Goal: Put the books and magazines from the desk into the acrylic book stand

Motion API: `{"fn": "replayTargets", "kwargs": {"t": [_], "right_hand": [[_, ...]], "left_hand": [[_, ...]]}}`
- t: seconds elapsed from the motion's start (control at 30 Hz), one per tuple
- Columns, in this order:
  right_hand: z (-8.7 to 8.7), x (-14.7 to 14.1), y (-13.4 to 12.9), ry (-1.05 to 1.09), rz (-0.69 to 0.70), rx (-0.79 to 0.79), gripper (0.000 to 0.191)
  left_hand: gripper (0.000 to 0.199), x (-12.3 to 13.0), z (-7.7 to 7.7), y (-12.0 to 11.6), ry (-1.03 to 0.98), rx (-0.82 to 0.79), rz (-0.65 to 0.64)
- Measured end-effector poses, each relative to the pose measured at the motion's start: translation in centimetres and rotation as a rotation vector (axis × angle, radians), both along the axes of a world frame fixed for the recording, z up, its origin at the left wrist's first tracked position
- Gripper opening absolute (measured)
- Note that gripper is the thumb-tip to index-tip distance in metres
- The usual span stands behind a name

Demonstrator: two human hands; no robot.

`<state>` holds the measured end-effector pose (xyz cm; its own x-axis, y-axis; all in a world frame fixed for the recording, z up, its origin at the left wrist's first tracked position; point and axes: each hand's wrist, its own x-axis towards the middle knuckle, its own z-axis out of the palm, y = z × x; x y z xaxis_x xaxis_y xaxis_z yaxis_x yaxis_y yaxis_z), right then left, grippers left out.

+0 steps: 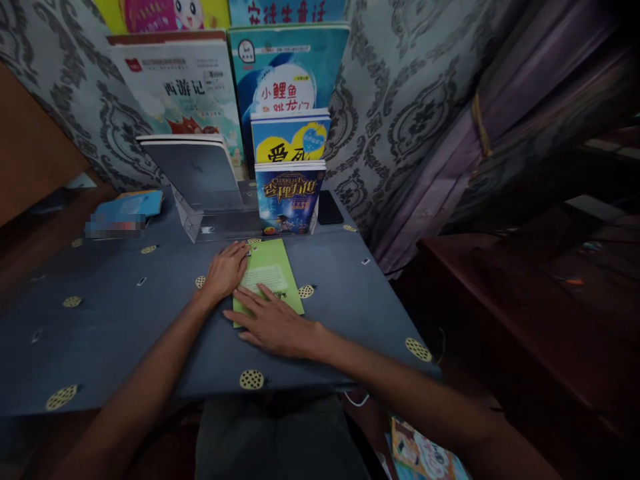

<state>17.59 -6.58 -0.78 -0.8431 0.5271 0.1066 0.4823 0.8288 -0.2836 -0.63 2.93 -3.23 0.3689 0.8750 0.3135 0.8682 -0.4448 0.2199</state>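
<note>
A thin green book (pixel 267 277) lies flat on the blue-grey tablecloth, with a pale text block on its cover. My left hand (pixel 227 270) rests along its left edge, fingers stretched toward the upper corner. Lower down, my right hand (pixel 273 320) lies flat across the book's lower left part, fingers spread. Neither hand is closed around anything. Just beyond the green book, a dark blue book (pixel 287 200) stands upright in a clear display stand (pixel 225 223).
Several more books stand in tiers behind, including a teal book (pixel 320 60) and a white-covered book (pixel 175 73). A black phone (pixel 330 208) lies right of the stand. Blue books (pixel 127 208) lie at the left. A dark red cabinet (pixel 500 333) stands to the right.
</note>
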Motion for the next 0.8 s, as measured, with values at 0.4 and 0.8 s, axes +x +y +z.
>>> {"fn": "replayTargets", "kwargs": {"t": [0.4, 0.8], "right_hand": [[-0.3, 2.5, 0.3, -0.03, -0.016, -0.078, 0.067], [-1.8, 4.4, 10.3, 0.01, -0.368, -0.092, 0.065]], "left_hand": [[0.044, -0.3, 0.0, 0.0, 0.004, -0.038, -0.018], [0.044, -0.3, -0.4, -0.1, -0.004, -0.038, 0.002]]}}
